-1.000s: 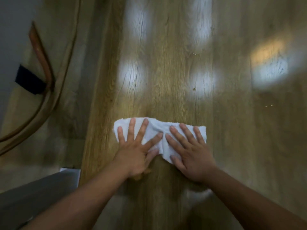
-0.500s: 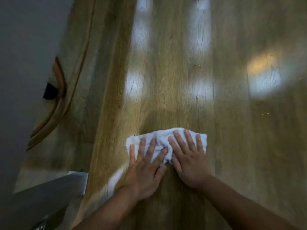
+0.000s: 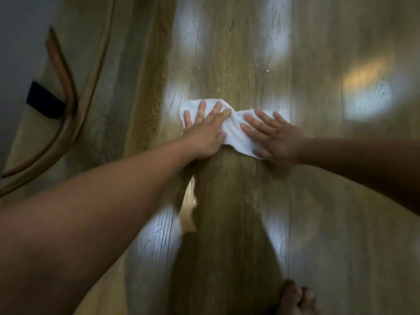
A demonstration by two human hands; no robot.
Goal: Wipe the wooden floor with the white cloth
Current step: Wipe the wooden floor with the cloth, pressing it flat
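The one camera is riding on the person's head and looking forward and steeply down over both outstretched forearms onto the wooden floor (image 3: 227, 53), whose planks are running away from the wearer toward the top of the picture. It is sitting close, so the left forearm is filling the lower left corner while the left hand (image 3: 204, 135) and right hand (image 3: 279, 142) on the white cloth (image 3: 234, 133) are landing just above the middle, at arm's reach. The wide lens is bending the edges, taking in a curved brown rail (image 3: 66, 87) at far left and bare toes (image 3: 297, 298) at the bottom edge.
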